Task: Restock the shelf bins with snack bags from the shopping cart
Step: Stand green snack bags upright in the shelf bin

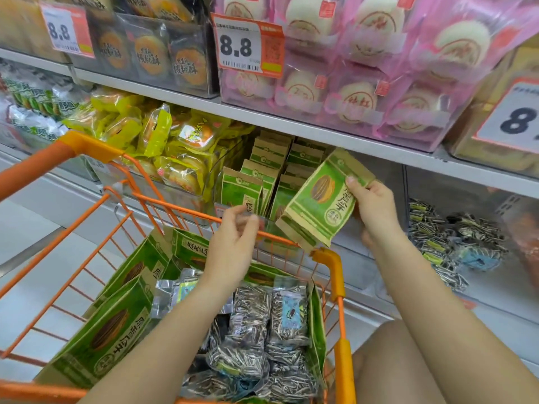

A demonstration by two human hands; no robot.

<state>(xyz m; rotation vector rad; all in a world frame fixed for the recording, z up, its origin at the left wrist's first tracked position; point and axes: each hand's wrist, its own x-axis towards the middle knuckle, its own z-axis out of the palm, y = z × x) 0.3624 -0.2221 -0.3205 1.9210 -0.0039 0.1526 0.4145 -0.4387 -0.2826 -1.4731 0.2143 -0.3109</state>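
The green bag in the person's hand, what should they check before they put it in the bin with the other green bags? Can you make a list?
1. Right hand grips the green bag firmly: ok, thumb over its upper edge.
2. Bag matches the bin of green bags: ok, same green and tan design.
3. Room in the bin: cannot tell, the held bag covers the bin's right side.
4. Bag upright like the rest: not ok, it is tilted.
5. Left hand free to help: ok, it holds nothing, above the cart rim.
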